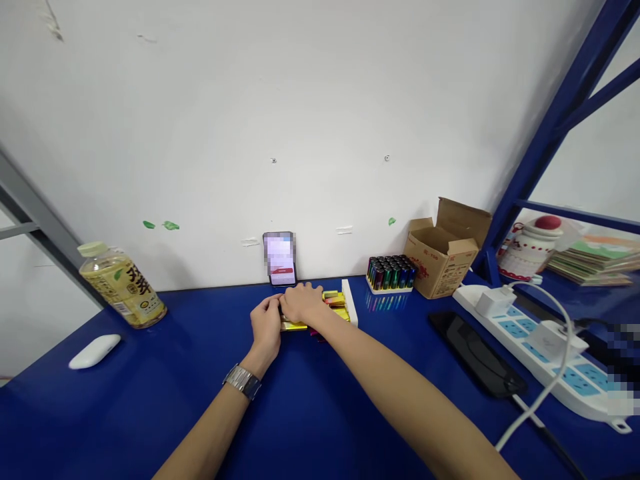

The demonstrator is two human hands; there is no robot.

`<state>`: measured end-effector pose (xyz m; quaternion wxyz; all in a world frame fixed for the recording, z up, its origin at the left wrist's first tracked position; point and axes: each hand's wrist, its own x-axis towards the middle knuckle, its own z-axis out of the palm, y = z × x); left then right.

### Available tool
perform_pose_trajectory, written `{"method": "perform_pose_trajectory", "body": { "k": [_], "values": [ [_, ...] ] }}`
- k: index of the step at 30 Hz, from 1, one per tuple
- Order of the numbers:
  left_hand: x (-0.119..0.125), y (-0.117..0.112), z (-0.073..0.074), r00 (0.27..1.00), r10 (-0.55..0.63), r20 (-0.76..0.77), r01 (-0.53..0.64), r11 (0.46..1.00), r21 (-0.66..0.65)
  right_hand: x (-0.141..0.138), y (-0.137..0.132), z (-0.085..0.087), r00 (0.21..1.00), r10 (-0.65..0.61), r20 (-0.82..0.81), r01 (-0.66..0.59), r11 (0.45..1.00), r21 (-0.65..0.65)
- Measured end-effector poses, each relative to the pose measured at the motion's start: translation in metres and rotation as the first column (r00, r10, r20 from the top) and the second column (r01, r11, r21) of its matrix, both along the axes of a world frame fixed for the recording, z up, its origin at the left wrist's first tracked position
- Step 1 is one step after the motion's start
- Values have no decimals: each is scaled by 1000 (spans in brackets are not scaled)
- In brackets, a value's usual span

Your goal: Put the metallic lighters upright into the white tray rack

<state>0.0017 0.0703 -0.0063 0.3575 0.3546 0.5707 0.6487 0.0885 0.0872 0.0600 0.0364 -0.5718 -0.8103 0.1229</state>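
Both my hands meet at the middle of the blue table, over a white tray of colourful batteries lying on their sides. My left hand, with a metal watch on its wrist, has its fingers curled at the tray's left end, touching a yellow battery. My right hand lies on top of the batteries with its fingers bent over them. What the fingertips pinch is hidden.
A phone leans on the wall behind the tray. A second tray of upright batteries and an open cardboard box stand to the right. A black phone and power strip lie right; bottle and white mouse left.
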Motion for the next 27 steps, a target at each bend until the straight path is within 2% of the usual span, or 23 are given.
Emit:
{"method": "perform_pose_trajectory", "body": {
  "k": [6,11,17,20,23,25,27],
  "values": [
    [-25,-9,2,954,55,-294,-73,996,-53,-19,-9,-5,1000,-10,-1,10,999,31],
    [-25,-15,10,865,78,-496,-122,991,-58,-25,-8,-10,1000,-23,5,23,998,51],
    [-23,-20,14,786,48,-616,-113,991,-67,-30,-6,-15,995,-89,-33,92,991,97],
    [-23,-22,13,718,-2,-696,-89,992,-94,-28,-7,-8,993,-102,-57,107,990,96],
    [-20,-21,13,638,-54,-768,-63,991,-122,-14,-10,6,995,-49,-86,61,988,144],
    [-17,-21,13,615,-36,-788,-54,995,-87,2,-12,18,997,-17,-76,32,979,199],
    [-12,-27,16,603,19,-798,-26,1000,4,24,-14,28,998,6,-67,10,971,240]
  ]
}}
